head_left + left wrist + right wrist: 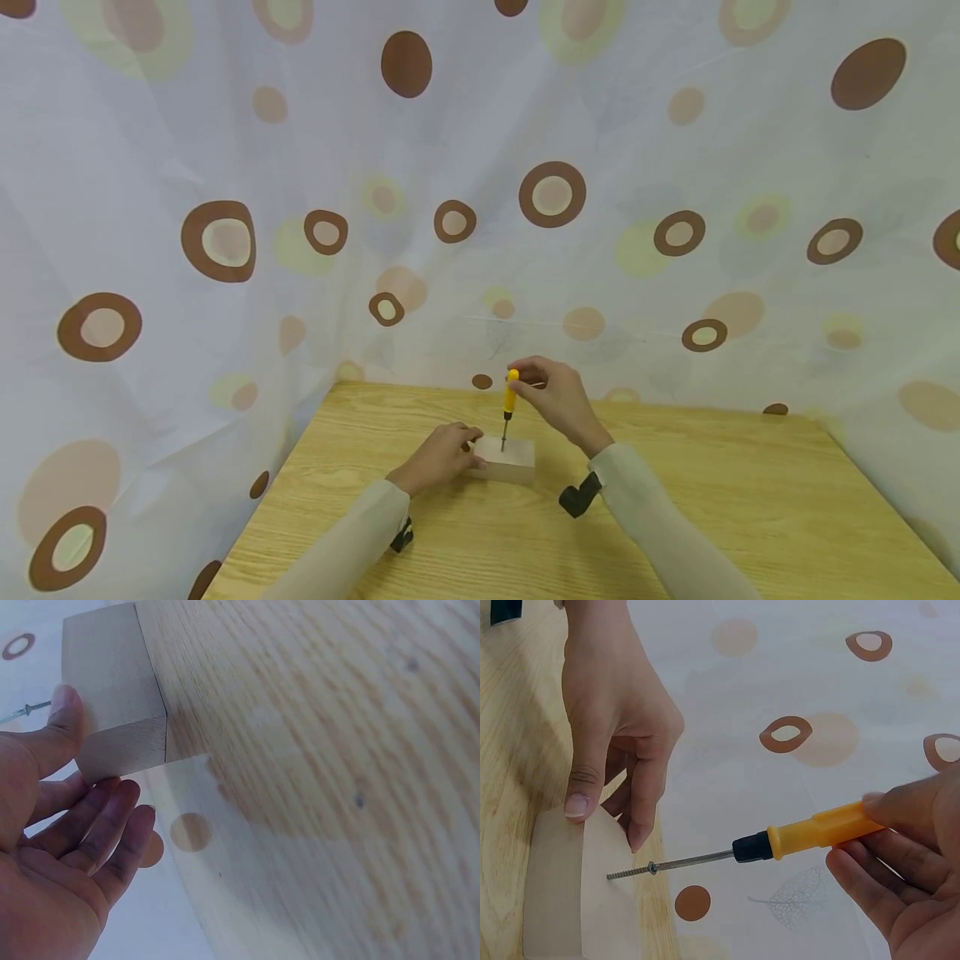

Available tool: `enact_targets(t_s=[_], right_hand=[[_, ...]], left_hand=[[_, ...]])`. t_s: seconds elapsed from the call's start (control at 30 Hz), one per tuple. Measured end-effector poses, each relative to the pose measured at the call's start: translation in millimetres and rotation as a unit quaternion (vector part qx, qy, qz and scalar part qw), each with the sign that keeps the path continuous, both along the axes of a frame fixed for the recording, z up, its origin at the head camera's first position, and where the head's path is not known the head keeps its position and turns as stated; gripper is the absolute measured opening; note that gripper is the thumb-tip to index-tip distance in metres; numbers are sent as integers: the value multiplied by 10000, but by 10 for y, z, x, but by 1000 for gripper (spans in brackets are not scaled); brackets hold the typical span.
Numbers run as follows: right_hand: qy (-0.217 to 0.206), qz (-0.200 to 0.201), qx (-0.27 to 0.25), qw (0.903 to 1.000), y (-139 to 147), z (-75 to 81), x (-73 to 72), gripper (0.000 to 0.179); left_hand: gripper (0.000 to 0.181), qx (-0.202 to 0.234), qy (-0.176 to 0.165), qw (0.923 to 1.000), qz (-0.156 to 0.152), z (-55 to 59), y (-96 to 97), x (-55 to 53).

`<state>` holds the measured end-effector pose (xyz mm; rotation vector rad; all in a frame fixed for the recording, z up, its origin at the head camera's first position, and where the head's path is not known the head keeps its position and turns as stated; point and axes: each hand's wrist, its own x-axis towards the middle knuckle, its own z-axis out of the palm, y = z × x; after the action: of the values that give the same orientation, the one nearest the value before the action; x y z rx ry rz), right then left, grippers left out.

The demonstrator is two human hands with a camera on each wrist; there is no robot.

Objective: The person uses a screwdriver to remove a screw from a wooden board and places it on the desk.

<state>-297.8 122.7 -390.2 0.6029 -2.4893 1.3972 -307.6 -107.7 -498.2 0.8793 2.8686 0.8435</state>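
Head view: right hand (558, 400) pinches yellow-handled screwdriver (510, 402), tip at screw (630, 873) atop wooden block (512, 470). Left hand (439, 457) grips the block's left end; the block lies toward far edge of tabletop (712, 483).

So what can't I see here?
Right wrist view: the tip of the yellow-handled screwdriver, hidden by the screw.
Right wrist view: whether the screw's point is inside the wooden block; too small to tell.
Head view: the block's underside, hidden by the table.
Left wrist view: the screwdriver's handle, past the left edge.
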Motion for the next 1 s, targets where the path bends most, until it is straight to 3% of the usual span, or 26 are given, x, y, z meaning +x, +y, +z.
enact_targets(t_s=[0.6,1.0], right_hand=[[192,-236,289,9991,-36,-59,-12,21],[252,-27,432,9987,-20,-46,-25,32]], left_hand=[[51,47,-17,10000,-13,-28,-2,-24],[52,62,-45,10000,15,-22,-2,-23]])
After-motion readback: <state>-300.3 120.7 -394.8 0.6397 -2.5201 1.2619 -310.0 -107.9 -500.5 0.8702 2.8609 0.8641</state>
